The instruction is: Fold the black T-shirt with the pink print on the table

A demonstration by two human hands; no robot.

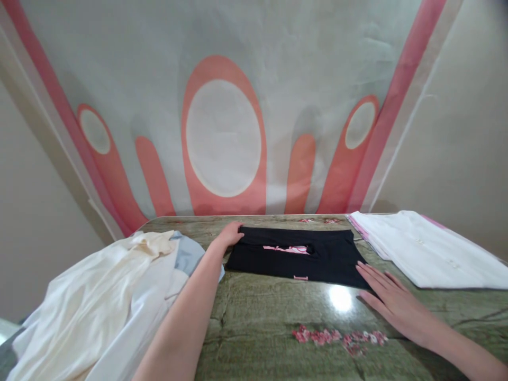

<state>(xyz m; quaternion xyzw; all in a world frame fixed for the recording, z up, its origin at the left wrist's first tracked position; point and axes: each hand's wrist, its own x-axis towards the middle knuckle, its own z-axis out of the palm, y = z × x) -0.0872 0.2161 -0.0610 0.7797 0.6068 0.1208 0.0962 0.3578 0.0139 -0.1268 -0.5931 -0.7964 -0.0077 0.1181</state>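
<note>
A black garment point(333, 259) lies flat in a wide folded strip, with a pink patch showing through an opening in its middle and a small pink mark at the near edge. At its far left corner, my left hand point(230, 234) has its fingers and thumb closed on the cloth. My right hand point(387, 296) lies with fingers stretched out, the fingertips touching the garment's near right corner and the thumb on the table beside it. Whether the black cloth is a shirt or trousers I cannot tell.
Loose cream and white clothes point(99, 296) are heaped at the left, with a light blue piece beside them. On the right lies a neat stack of folded white clothes point(432, 248). The glossy table point(254, 323) has a flower pattern and meets a patterned wall point(337, 63).
</note>
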